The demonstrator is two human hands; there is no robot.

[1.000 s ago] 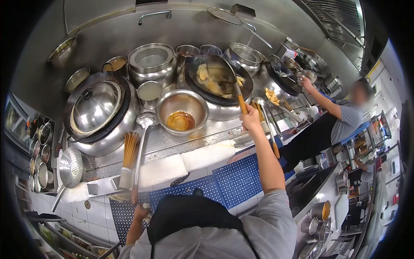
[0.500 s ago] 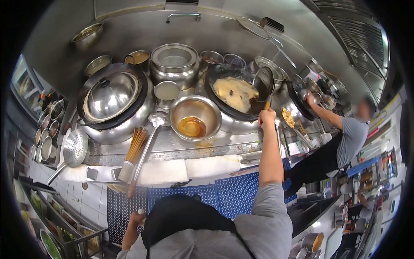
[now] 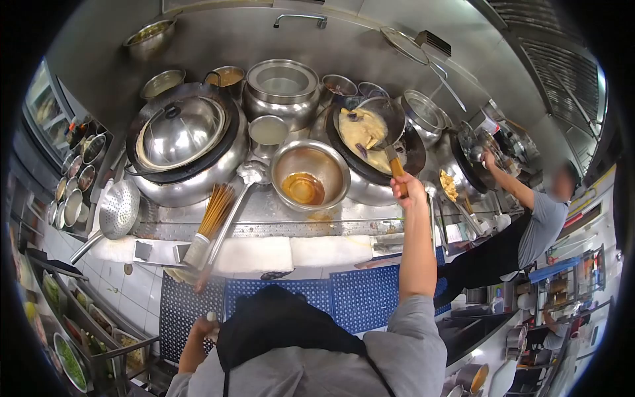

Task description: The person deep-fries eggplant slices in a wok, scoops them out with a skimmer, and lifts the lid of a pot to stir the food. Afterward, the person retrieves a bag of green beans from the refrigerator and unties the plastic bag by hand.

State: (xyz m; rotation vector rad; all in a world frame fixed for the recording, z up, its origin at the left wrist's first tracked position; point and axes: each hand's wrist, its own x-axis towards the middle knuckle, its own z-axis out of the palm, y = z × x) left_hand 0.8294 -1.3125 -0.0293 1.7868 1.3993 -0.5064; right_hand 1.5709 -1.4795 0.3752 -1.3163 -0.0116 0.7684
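In the head view, my right hand (image 3: 411, 190) is closed round the wooden handle of a strainer (image 3: 396, 165). The strainer's round bowl sits in a dark wok (image 3: 415, 157) on the right burner. Pale, foamy food (image 3: 356, 130) with a few dark pieces lies in the wok, partly over the strainer's bowl. Low at my left side, my left hand (image 3: 198, 331) is closed on something small and whitish that I cannot make out. A steel bowl (image 3: 334, 173) with brown liquid stands in front of the wok, left of my right hand.
A lidded wok (image 3: 182, 132) stands at left, beside a perforated skimmer (image 3: 119, 210). A ladle (image 3: 228, 225) and a bamboo brush (image 3: 213, 215) jut over the front edge. At right, a co-worker (image 3: 549, 205) reaches to another wok. Steel pots (image 3: 281, 102) line the back.
My right hand has turned the strainer, its bowl shifting left and down into the food, its handle now slanting toward me. The camera view has shifted slightly. My left hand stays low.
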